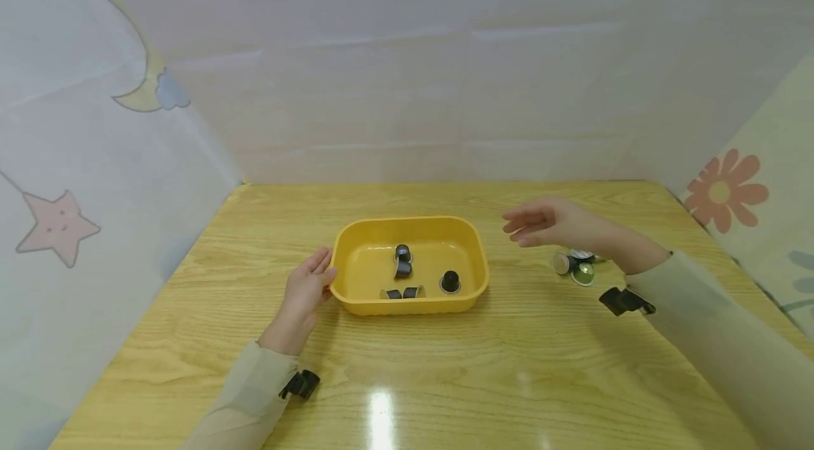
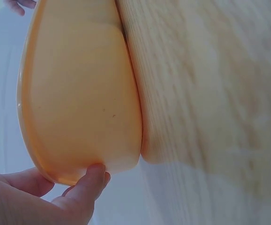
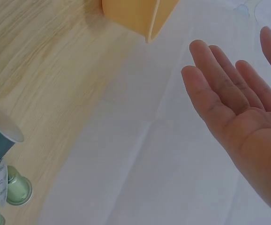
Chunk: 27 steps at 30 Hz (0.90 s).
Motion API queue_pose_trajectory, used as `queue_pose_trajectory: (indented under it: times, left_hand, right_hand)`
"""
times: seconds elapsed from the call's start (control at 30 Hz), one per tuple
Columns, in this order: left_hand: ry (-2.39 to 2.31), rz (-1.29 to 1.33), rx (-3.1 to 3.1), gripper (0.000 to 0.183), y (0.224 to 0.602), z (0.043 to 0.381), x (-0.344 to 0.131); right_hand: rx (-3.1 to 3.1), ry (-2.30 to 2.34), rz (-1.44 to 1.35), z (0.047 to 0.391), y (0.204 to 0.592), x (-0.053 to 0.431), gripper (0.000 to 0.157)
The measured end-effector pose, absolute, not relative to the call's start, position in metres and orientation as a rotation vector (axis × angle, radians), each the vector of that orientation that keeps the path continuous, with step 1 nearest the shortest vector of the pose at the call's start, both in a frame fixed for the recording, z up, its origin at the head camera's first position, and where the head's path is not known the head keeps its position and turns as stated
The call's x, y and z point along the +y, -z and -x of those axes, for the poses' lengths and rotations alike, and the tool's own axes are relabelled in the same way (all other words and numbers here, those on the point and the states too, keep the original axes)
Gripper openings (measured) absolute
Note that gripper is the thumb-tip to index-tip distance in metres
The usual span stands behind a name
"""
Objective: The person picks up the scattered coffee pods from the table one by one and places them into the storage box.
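My left hand (image 1: 307,289) holds the left end of a yellow plastic tub (image 1: 407,307), pinching its rim between thumb and fingers, as the left wrist view also shows. Inside the tub lie several dark coffee capsules (image 1: 450,282): one stands alone at the right, two sit together near the middle, others lie along the front wall. My right hand (image 1: 540,222) hovers right of the tub with its fingers (image 3: 208,91) loosely extended and nothing in them. Below and beyond its wrist rests a small cluster of coffee capsules (image 1: 582,274), green and dark, partly hidden by the arm.
A wooden table (image 1: 407,365) carries everything. Pale printed cloth (image 1: 407,104) hangs along its back and both sides. Close to my right sleeve is a black wrist strap piece (image 1: 626,301); another black piece (image 1: 300,384) sits by the left cuff.
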<state>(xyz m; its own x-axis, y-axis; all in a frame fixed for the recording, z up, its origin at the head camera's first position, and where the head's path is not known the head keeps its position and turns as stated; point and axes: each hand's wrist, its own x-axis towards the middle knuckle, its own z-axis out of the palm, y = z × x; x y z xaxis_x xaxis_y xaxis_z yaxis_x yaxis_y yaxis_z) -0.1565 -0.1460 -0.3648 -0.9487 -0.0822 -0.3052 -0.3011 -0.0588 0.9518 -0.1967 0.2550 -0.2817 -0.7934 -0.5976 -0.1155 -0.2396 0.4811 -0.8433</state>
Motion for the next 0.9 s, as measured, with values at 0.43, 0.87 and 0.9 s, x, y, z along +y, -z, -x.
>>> queue_pose_trajectory:
  times: [0.43,0.87,0.9]
  left_hand:
    - [-2.157,0.36,2.034,0.055,0.365,0.156,-0.144]
    - [-2.154,0.378,2.027,0.056,0.364,0.157,-0.143]
    - [-2.152,0.382,2.027,0.056,0.364,0.158,-0.143]
  right_hand:
    - [2.381,1.36,0.648,0.179,0.29,0.291,0.056]
    - [2.525,1.421,0.611,0.171,0.306,0.328,0.042]
    - [2.545,1.414,0.596,0.17,0.306,0.33,0.041]
